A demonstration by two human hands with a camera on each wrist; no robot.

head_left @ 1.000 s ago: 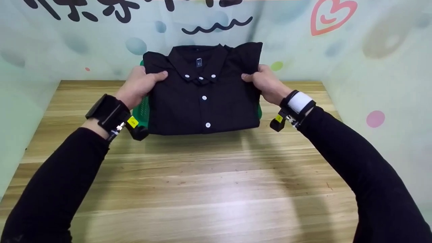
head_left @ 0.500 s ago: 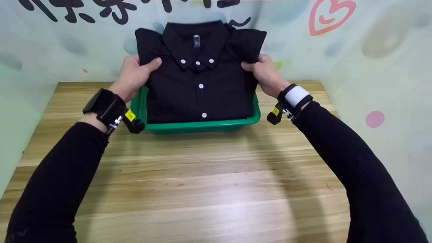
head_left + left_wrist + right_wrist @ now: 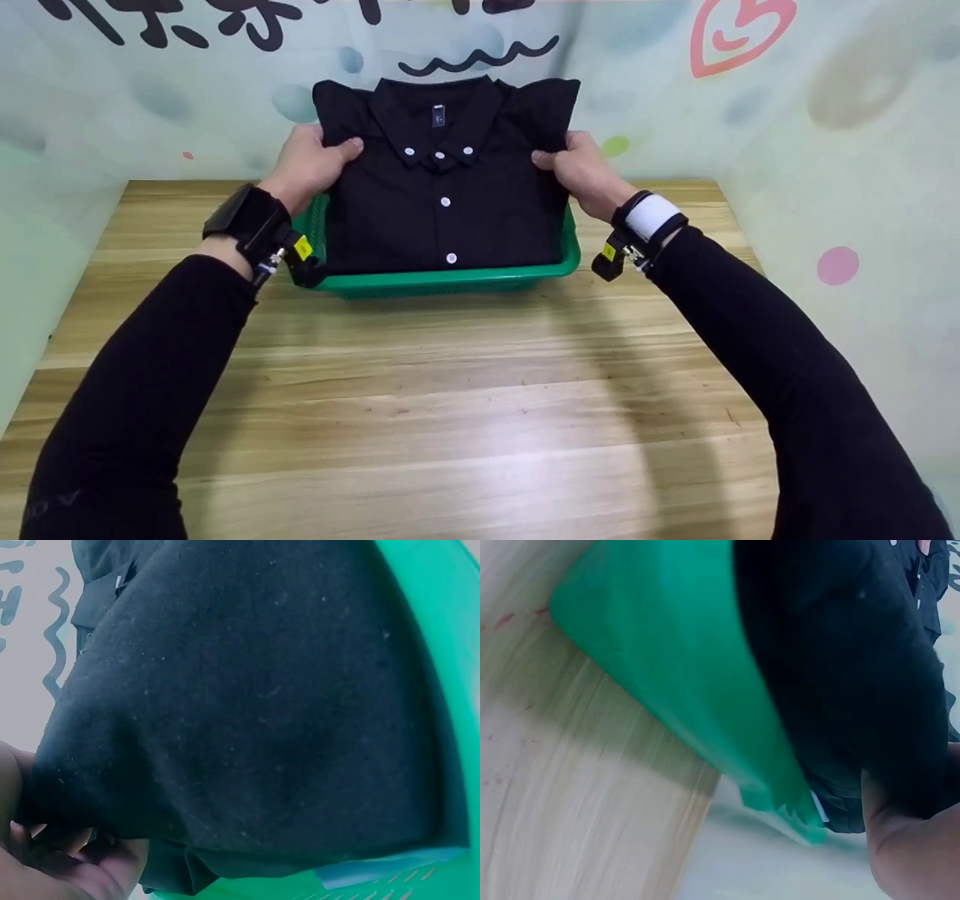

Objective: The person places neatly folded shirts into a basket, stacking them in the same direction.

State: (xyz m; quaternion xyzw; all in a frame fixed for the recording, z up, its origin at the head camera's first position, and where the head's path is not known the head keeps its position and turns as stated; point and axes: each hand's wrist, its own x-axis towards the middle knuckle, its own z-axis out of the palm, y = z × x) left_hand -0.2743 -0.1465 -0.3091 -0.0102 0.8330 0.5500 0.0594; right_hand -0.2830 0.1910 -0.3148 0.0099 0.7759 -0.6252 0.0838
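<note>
A folded black shirt (image 3: 390,217) with white buttons lies with its lower edge inside a green plastic basket (image 3: 450,279). Its collar end is raised and leans toward the back wall. My left hand (image 3: 311,166) grips the shirt's left side, thumb on the front and fingers behind. On the opposite side my right hand (image 3: 589,174) pinches the cloth the same way. In the left wrist view the fingers (image 3: 112,866) curl beneath the fabric, and something light blue (image 3: 390,868) shows under the shirt in the basket. The right wrist view has the shirt (image 3: 855,675) just inside the basket wall (image 3: 675,652).
The basket stands on a wooden table (image 3: 465,405) near its back edge. A printed wall (image 3: 187,97) rises close behind, and another wall (image 3: 847,187) bounds the right side. Both wrists wear black straps with small cameras.
The shirt has moved back and its lower edge has gone from in front of the basket's rim to inside it. Over the last half second the collar end has dropped.
</note>
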